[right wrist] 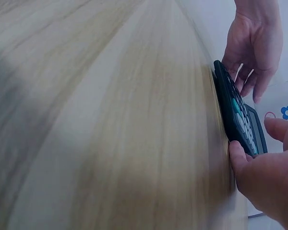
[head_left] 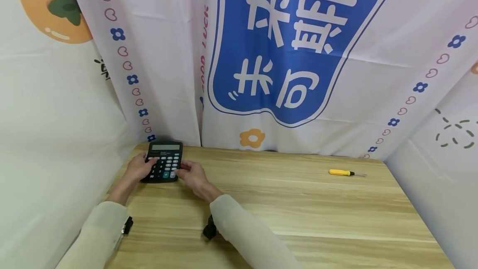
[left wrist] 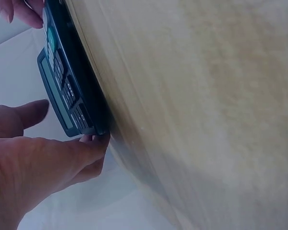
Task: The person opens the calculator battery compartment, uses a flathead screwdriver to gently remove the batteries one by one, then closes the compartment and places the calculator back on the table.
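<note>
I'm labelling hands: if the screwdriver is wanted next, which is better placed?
Probably the right hand: it touches the calculator on the right, nearer the yellow screwdriver; the left hand touches the calculator's left side.

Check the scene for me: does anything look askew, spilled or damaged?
Only the white printed cloth backdrop looks odd: its pink "GOOD LUCK" lettering runs vertically, as if hung sideways. I see no spill or damage on the wooden tabletop, the black rectangular calculator at left, or the yellow-handled screwdriver at right.
</note>
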Demonstrator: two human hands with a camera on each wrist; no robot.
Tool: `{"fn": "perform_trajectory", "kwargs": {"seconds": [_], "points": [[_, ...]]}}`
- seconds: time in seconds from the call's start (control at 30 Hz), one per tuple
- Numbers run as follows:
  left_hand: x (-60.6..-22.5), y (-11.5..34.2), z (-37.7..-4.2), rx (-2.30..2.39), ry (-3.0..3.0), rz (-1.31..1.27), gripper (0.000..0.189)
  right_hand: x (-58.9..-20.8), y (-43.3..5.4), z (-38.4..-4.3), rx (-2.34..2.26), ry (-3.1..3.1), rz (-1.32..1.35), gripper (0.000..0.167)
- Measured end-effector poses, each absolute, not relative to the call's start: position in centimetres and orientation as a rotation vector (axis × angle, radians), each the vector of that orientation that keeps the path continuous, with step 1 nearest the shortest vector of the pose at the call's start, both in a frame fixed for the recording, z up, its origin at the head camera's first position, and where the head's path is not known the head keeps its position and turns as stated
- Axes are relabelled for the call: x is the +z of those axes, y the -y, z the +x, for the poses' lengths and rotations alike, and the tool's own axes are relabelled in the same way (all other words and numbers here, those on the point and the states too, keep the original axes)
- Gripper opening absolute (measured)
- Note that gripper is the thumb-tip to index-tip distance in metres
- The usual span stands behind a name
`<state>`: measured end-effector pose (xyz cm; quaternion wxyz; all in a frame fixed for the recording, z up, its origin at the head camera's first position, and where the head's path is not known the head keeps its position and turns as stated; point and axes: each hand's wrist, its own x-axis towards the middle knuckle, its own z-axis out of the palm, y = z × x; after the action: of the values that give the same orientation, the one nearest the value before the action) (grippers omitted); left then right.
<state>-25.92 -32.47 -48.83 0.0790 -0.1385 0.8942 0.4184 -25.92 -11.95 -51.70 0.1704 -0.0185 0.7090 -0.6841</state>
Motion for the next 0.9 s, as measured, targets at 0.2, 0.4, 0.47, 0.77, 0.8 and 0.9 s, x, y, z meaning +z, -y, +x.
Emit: {"fn": "perform_trajectory", "kwargs": {"seconds": [0.2, 0.4, 0.47, 0.77, 0.8, 0.9], "points": [[-48.68, 32.34, -25.78, 1.288, -2.684, -0.374, 0.053, -51.75, 11.9, -26.02, -1.971, -2.006, -0.049, 0.041], [-48.4, 32.32, -25.59, 1.322, -2.679, -0.359, 0.049, -51.83, 12.05, -26.11, -1.988, -2.015, -0.033, 0.039], [-48.38, 32.4, -25.57, 1.353, -2.662, -0.362, 0.05, -51.83, 12.13, -26.12, -1.999, -2.005, -0.028, 0.037], [-48.38, 31.77, -25.7, 1.37, -2.665, -0.408, 0.051, -51.52, 11.77, -26.09, -1.988, -2.014, -0.014, 0.035], [-48.37, 31.7, -25.73, 1.373, -2.664, -0.414, 0.052, -51.54, 11.74, -26.1, -1.99, -2.012, -0.009, 0.035], [-48.4, 31.55, -25.85, 1.379, -2.673, -0.424, 0.054, -51.57, 11.68, -26.14, -1.988, -2.024, 0.002, 0.035]]}}
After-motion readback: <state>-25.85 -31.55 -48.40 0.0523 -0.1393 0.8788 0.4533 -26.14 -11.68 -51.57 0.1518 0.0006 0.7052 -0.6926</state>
